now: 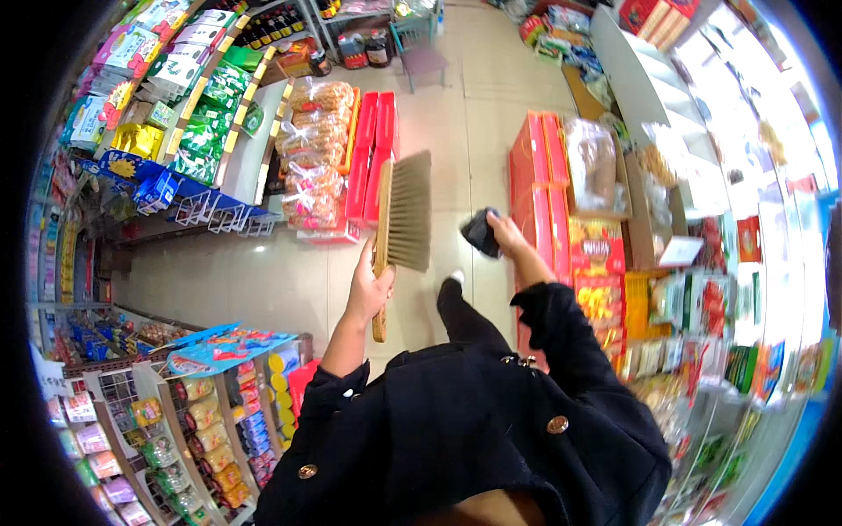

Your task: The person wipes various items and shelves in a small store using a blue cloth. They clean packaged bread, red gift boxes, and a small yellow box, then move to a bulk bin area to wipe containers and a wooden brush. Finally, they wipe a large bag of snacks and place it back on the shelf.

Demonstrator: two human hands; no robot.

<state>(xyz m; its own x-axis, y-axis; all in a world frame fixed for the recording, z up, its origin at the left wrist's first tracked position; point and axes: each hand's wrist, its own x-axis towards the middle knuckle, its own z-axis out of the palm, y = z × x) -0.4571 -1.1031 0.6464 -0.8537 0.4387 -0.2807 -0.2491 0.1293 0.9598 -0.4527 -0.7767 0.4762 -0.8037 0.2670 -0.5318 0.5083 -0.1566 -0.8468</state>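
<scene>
My left hand [372, 282] is closed round the wooden handle of a bench brush [407, 210], held upright with its pale grey-brown bristles pointing right. In my right hand [509, 235] is a bunched black cloth [480, 233], gripped at its right edge and held out over the floor. The cloth's exact kind is hard to make out. The two hands are apart, with floor tiles showing between them. Below them, one of my legs in dark trousers [469, 320] is stepping forward.
Red boxes [375, 158] and bagged snacks [314, 145] are stacked ahead on the left. More red boxes [537, 193] line the right side, beside an open carton [599, 171]. Packed shelves [206, 114] stand far left, and a snack rack [206, 421] is near left. A stool [424, 60] stands far ahead.
</scene>
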